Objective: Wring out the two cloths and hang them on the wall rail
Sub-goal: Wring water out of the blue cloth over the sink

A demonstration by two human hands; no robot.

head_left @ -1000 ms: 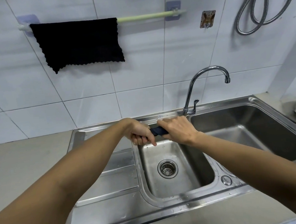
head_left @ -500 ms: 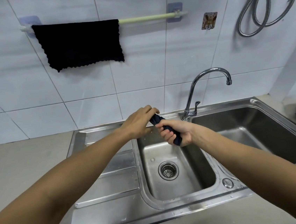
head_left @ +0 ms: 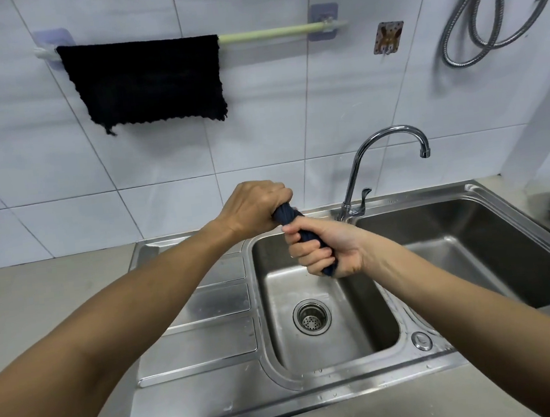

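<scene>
Both hands are wrapped tight around the same dark blue cloth (head_left: 288,214), which is twisted into a thick rope over the left basin of the steel sink (head_left: 334,368) — the left hand (head_left: 256,207) grips the upper end with knuckles up, and the right hand (head_left: 327,248) has its fingers curled round the lower end, a bit of cloth poking out below the fist. The two fists are nearly touching. The drain strainer sits right below them. Up on the tiled wall, a black cloth (head_left: 148,82) hangs draped over the left part of the pale green wall rail (head_left: 268,33) — the right part of the rail is bare. The faucet (head_left: 381,163) stands just right of the hands.
</scene>
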